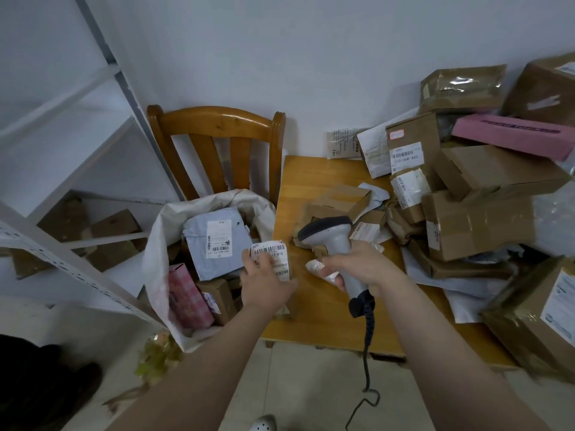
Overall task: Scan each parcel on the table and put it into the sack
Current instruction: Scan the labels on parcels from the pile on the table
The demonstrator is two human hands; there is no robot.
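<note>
Left hand [264, 283] gripping a small labelled parcel [273, 251] at the table [311, 181] edge beside the sack [155, 244], right hand [364, 266] wrapping round the scanner [325, 232] handle, just right of the parcel

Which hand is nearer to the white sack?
Left. The left hand, holding a parcel, is beside the sack; the right hand grips the scanner over the table.

The parcel [281, 270] in the left hand [264, 286], at 6 o'clock near centre, has a barcode label [269, 248] ending "12-815". At 8 o'clock in the sack [155, 244], a grey bag's [196, 247] sideways label [218, 239] seems to read "S02-602-12 131". At 2 o'clock a box [413, 129] label [405, 155] reads roughly "500-068 A05".
</note>
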